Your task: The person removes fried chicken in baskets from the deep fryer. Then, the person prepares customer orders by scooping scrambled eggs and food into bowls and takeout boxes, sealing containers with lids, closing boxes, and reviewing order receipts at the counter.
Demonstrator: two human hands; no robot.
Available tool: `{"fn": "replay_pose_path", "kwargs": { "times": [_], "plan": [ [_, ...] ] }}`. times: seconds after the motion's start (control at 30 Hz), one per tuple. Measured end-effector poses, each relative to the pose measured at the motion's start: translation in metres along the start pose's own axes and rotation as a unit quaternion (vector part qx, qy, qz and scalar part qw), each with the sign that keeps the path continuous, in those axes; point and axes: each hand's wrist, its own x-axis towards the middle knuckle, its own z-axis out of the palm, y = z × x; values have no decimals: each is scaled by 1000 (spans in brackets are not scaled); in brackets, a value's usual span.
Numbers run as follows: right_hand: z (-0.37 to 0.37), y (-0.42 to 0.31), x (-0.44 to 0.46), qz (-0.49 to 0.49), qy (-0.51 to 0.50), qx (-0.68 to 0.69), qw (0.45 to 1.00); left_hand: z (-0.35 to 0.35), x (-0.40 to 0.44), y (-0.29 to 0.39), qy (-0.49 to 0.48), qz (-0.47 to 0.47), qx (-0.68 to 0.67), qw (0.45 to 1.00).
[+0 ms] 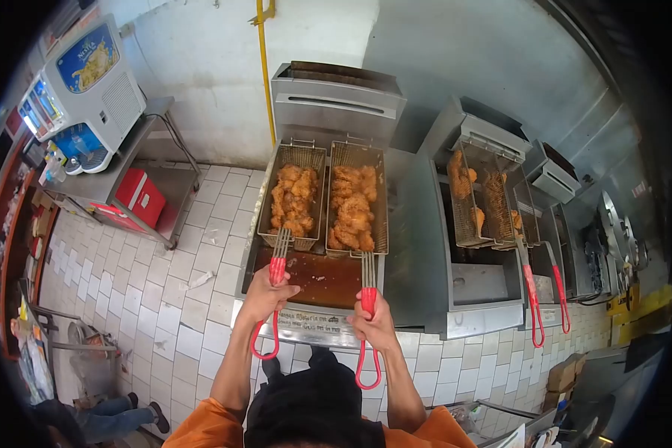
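My left hand [265, 297] is closed around the red-coated handle of the left fryer basket [317, 194], which holds browned fried chicken [294, 198]. My right hand [375, 322] grips the red handle of the right fryer basket [381, 198], also loaded with fried chicken [353, 209]. Side by side, both baskets are over the deep fryer [239, 276], toward its back. Dark brown oil [321, 280] shows in front of them. The baskets' undersides are hidden, so I cannot tell whether they touch the oil.
At right, a second fryer [485, 313] carries baskets [493, 194] with a few fried pieces; their red handles [534, 299] stick out frontward. A drink dispenser [89, 97] stands on a steel table [112, 179] at left, above a red cooler [138, 201]. Another person's legs [116, 418] show lower left.
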Motion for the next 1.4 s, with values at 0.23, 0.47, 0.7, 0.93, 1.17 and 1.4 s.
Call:
{"fn": "replay_pose_path", "kwargs": {
  "times": [0.23,0.47,0.7,0.93,1.17,1.4],
  "plan": [
    [19,-57,-28,-44,14,-5,999,14,-70,50,4,21,24,999],
    [26,-128,5,-9,18,35,999,17,-95,68,-2,78,12,997],
    [59,-75,24,12,60,43,997,11,-56,98,-20,114,47,992],
    [61,-70,23,17,40,27,999,-3,-37,75,-30,51,24,998],
    [22,36,-10,130,82,236,960,-27,-34,47,-237,-8,-359,903],
    [88,150,-57,259,-32,-159,952,-145,-149,-117,-68,69,-78,992]
  ]
}}
